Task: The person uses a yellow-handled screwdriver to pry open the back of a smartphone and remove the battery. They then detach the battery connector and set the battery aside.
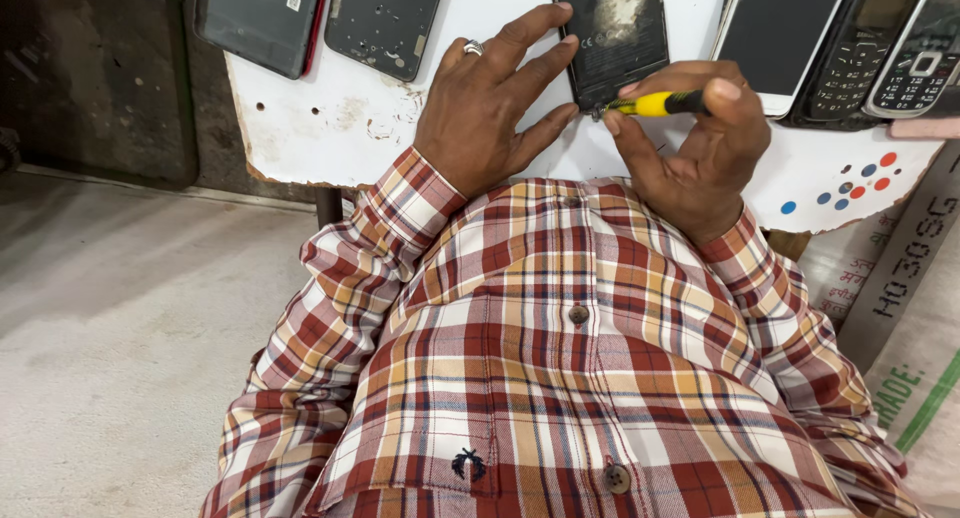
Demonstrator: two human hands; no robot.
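Note:
A dark opened phone (612, 33) with its back cover off lies on a white worktable (330, 118). My left hand (490, 103), wearing a ring, rests flat beside it, and its fingertips press the phone's left and lower edge. My right hand (695, 143) grips a yellow-and-black screwdriver (655, 104). The tool lies almost level, its tip at the phone's bottom corner.
Two more dismantled phones (262, 18) (385, 20) lie at the table's far left. A white smartphone (775, 38) and two keypad phones (865, 43) lie at the right. Coloured dots (850, 183) mark the table's right end. A printed sack (900, 328) stands on the right, concrete floor (120, 308) on the left.

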